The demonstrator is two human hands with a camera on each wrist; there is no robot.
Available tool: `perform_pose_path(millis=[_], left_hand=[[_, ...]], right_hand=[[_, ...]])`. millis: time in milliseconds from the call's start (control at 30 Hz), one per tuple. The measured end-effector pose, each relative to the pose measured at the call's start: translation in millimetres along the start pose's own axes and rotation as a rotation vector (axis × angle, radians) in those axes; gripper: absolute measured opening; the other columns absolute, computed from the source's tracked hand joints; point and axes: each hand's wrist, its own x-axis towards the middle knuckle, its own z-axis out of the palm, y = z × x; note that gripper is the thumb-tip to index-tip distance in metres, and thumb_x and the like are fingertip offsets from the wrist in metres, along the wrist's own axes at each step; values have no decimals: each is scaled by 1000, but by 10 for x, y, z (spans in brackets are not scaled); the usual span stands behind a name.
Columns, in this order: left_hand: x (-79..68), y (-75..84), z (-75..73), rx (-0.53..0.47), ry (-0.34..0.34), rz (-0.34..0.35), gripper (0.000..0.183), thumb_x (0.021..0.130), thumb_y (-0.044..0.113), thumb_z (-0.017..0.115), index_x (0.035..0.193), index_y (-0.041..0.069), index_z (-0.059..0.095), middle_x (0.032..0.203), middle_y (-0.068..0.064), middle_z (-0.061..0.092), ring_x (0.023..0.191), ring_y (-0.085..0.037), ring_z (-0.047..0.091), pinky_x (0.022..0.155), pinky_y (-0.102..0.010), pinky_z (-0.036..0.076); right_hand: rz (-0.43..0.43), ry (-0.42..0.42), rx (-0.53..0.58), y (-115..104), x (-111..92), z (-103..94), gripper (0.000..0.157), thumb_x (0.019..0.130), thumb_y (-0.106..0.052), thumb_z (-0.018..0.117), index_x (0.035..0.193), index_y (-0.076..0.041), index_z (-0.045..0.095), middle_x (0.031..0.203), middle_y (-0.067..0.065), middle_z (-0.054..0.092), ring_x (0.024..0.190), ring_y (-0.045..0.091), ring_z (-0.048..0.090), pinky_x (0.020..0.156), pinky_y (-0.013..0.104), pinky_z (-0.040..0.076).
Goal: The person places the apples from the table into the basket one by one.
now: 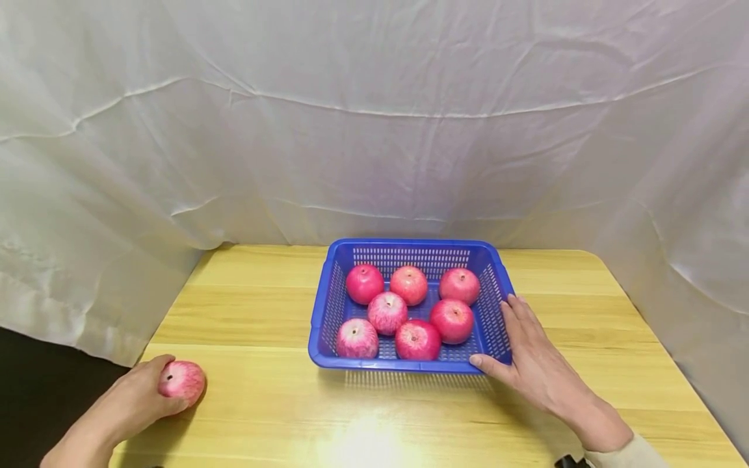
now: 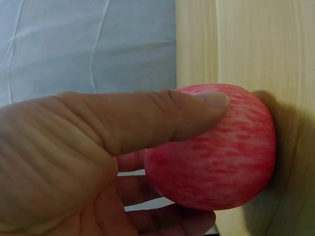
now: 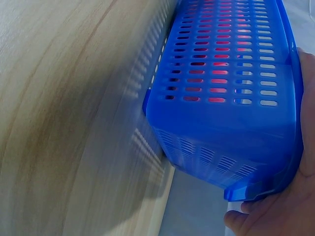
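A pink-red streaked apple (image 1: 186, 382) is in my left hand (image 1: 137, 396), near the left side of the table. In the left wrist view the thumb (image 2: 197, 110) presses one side of the apple (image 2: 221, 152) while the other fingers reach around underneath, partly hidden. My right hand (image 1: 541, 364) rests against the front right corner of a blue plastic basket (image 1: 404, 366). Its thumb lies on the front rim and its extended fingers lie along the right side. Through the slots of the basket wall (image 3: 211, 118), red shows in the right wrist view.
Several red apples, such as one at the front (image 1: 418, 340), sit inside the basket. The basket stands on a light wooden table (image 1: 257, 403) with a glare spot at the front. Pale cloth (image 1: 374, 162) hangs behind the table and at both sides.
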Motion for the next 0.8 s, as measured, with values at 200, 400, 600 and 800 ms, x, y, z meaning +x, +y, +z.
perform_pose_path(millis=[200, 400, 600, 800], left_hand=[[73, 106, 35, -20, 23, 39, 74, 79, 38, 91, 124, -12, 59, 105, -21, 69, 97, -36, 65, 80, -49, 54], [126, 226, 58, -26, -10, 44, 81, 84, 46, 87, 131, -12, 57, 113, -26, 68, 104, -40, 66, 85, -54, 55], [156, 323, 87, -45, -8, 61, 70, 84, 42, 86, 128, -7, 59, 108, -17, 70, 98, -32, 66, 83, -49, 55], [163, 376, 50, -57, -15, 36, 80, 86, 44, 85, 133, -13, 54, 114, -27, 70, 102, -39, 68, 84, -55, 56]], right_hand=[[1, 7, -15, 10, 1, 7, 116, 92, -65, 71, 167, 4, 15, 173, 29, 14, 158, 51, 15, 117, 74, 32], [15, 4, -26, 10, -10, 9, 117, 92, -66, 70, 167, 4, 15, 173, 28, 13, 159, 51, 15, 116, 75, 33], [16, 6, -23, -1, -12, 9, 116, 92, -66, 70, 166, 4, 15, 173, 28, 13, 159, 51, 15, 116, 75, 33], [12, 10, -23, -5, -10, 10, 116, 92, -66, 70, 166, 4, 15, 173, 28, 14, 159, 50, 15, 116, 74, 33]])
